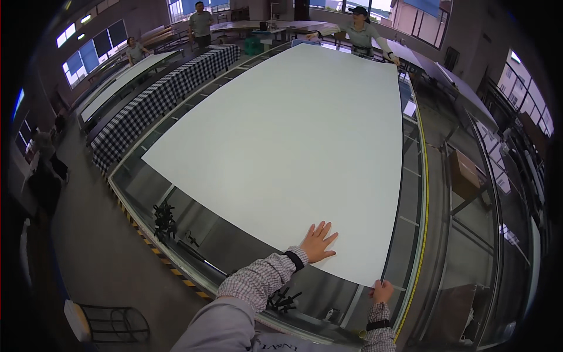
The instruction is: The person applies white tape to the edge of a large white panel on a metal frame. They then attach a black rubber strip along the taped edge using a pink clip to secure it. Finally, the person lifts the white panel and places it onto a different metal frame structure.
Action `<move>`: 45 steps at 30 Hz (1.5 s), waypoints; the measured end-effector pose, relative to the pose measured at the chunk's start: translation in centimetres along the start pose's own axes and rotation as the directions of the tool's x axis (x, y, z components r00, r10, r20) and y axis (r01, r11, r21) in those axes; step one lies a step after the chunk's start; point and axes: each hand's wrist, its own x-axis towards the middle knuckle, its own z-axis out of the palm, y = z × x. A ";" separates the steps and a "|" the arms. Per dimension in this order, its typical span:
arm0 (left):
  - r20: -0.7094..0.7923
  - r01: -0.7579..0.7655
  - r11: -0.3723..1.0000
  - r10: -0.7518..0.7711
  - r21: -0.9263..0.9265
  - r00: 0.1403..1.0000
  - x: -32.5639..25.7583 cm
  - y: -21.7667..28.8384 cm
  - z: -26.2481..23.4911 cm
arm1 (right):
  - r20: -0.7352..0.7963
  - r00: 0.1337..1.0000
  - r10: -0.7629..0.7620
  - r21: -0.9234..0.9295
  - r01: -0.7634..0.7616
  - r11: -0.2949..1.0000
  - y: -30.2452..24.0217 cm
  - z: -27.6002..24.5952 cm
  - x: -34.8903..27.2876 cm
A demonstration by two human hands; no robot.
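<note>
A large white sheet lies spread over a long glass-topped table. My left hand rests flat on the sheet close to its near edge, fingers spread. At the sheet's near right corner, my right hand is closed with its fingers pinching that corner. Both forearms wear checked sleeve covers with dark bands. Across the table, a person in a dark cap stretches both arms wide along the far edge of the sheet, one hand at its far right corner.
A yellow measuring tape runs along the table's right side. Black clamps sit at the near left, and more black clamps by my left forearm. A checked cloth covers a table at left. A cardboard box stands at right.
</note>
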 end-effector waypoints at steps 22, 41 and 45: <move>-0.468 0.308 0.810 -0.551 -0.500 0.691 -24.7 7.4 -6.5 | 0.427 0.879 -0.210 -0.067 0.262 0.963 5.3 -7.3 -2.5; -0.419 0.448 0.763 -0.636 -0.466 0.648 -22.1 13.4 2.9 | 0.469 0.741 -0.481 -0.021 0.554 0.832 8.3 -8.3 -8.3; -0.473 0.358 0.699 -0.697 -0.619 0.539 -23.1 15.2 2.3 | 0.428 0.739 -0.521 0.027 0.565 0.824 8.7 -8.4 -8.4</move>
